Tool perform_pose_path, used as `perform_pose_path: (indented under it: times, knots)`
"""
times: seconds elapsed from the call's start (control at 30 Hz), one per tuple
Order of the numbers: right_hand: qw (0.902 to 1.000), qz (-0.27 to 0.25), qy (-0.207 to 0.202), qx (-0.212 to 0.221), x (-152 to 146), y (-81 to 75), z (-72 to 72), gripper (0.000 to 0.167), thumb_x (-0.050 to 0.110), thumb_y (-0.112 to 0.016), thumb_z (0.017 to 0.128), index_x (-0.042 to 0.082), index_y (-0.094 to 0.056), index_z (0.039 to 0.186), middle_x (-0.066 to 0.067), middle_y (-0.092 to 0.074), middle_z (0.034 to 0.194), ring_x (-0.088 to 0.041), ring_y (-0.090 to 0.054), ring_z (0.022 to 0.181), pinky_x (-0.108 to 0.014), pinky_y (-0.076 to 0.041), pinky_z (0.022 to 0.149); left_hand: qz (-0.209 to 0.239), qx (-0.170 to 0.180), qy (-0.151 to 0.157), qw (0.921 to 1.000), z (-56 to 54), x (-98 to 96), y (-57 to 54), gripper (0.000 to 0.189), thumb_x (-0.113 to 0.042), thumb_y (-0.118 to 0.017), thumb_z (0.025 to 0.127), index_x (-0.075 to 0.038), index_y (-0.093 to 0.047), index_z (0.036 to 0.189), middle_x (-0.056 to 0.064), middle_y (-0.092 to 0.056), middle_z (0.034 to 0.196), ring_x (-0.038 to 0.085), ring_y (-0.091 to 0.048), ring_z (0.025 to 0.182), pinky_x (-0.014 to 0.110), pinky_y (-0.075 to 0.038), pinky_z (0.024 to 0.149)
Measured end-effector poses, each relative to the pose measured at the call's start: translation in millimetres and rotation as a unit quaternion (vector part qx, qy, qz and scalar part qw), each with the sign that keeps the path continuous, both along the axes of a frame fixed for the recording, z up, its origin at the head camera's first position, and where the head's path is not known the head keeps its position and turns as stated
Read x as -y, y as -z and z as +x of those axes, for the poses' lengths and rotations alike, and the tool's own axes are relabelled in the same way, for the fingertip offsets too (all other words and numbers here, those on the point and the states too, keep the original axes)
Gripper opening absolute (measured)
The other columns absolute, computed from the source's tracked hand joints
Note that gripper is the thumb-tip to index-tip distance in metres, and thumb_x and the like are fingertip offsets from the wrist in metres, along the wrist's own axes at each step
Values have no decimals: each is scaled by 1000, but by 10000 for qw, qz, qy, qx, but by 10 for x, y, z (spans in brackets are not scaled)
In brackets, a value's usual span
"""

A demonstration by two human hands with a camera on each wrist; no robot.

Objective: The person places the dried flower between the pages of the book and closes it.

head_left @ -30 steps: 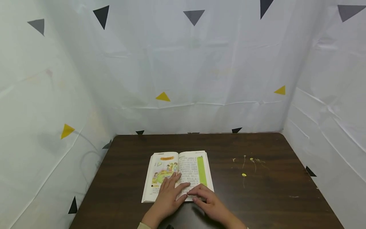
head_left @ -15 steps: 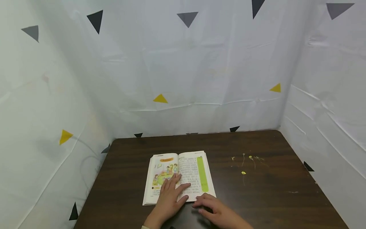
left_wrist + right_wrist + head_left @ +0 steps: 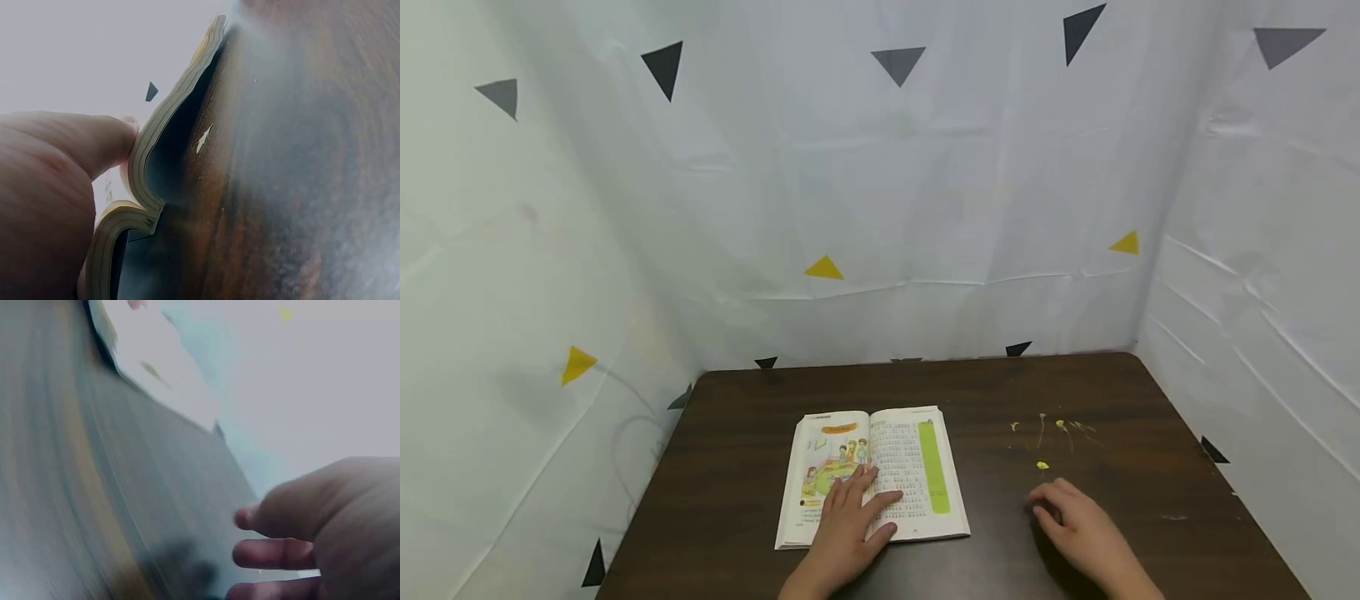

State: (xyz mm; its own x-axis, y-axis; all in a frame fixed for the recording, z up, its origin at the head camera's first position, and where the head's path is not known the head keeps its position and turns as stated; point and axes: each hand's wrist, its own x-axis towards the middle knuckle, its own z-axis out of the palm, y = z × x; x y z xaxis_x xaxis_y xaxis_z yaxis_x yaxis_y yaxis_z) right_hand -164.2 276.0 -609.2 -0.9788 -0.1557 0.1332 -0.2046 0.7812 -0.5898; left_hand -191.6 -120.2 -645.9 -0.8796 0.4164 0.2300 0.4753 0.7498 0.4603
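An open book (image 3: pixel 906 500) lies on the dark wooden table, with a colour picture on its left page and lines of text beside a green strip on its right page. My left hand (image 3: pixel 847 531) rests with spread fingers across the lower middle of the book. In the left wrist view, the thumb (image 3: pixel 109 140) lies at the book's lower edge (image 3: pixel 144 150). Off to the right of the book, my right hand (image 3: pixel 1086 533) is over the table with loosely bent fingers; nothing shows in it. The right wrist view is blurred, with the book (image 3: pixel 162 369) beyond the fingers.
Several small yellow flower-like bits with thin stems (image 3: pixel 1042 465) are on the table (image 3: pixel 737 467), just beyond my right hand; whether they are loose or marks I cannot tell. White sheeting (image 3: pixel 962 192) with triangles surrounds the table at the back and sides.
My right hand has left the book's lower right edge and moved right across the table. The left hand stays on the book. The head view has shifted slightly.
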Motion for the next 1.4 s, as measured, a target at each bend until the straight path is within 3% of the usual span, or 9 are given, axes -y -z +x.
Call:
perform_pose_path:
  times: [0.07,0.2,0.43,0.6,0.97,1.13,1.4]
  knots:
    - [9979,196,474,395,-135,0,-28,12,16,-74,104,24,-76,112,10,-71,107,-2,-52,74,-25,-46,64,5,9,-8,10000,-5,-15,17,43,-43,-72,103,-43,-65,146,10,-46,170,39,-35,164,71,-23,129]
    - [9936,104,1023,459,-167,96,-70,13,17,-74,103,23,-77,114,4,-75,113,-9,-56,75,-28,-47,64,-1,79,-49,10000,-9,2,21,44,-43,-72,102,-44,-65,145,9,-45,171,37,-33,165,70,-20,130]
    - [9946,291,998,41,-98,212,-67,20,17,-78,101,23,-79,121,2,-58,102,-8,-46,74,-25,-40,64,101,57,28,9999,16,-19,8,43,-42,-71,102,-42,-66,145,11,-45,171,39,-33,165,70,-20,129]
    - [9916,373,1240,-46,-111,211,-68,18,17,-79,100,20,-79,117,0,-61,105,-11,-57,84,-29,-45,69,100,-49,38,9999,9,-20,-2,43,-41,-73,102,-40,-67,144,12,-47,169,41,-35,163,72,-22,127]
    - [9842,548,1640,383,-217,65,-61,17,21,-75,102,11,-77,116,-5,-67,102,-15,-62,80,-34,-49,64,70,-164,67,9998,16,-35,26,43,-41,-72,102,-41,-67,145,12,-47,169,41,-36,162,72,-24,126]
    - [9817,818,1701,253,-246,-15,-174,16,22,-78,100,8,-77,108,-4,-68,96,-15,-62,74,-36,-52,61,61,-297,7,9995,18,-42,23,42,-42,-72,102,-41,-67,144,12,-48,168,40,-37,162,72,-25,126]
    - [9777,1028,1831,39,-113,54,-312,14,21,-82,96,7,-80,94,-4,-71,88,-22,-65,76,-44,-57,68,91,-267,36,9996,12,-8,20,43,-40,-73,102,-41,-67,144,13,-49,168,41,-37,162,73,-25,126]
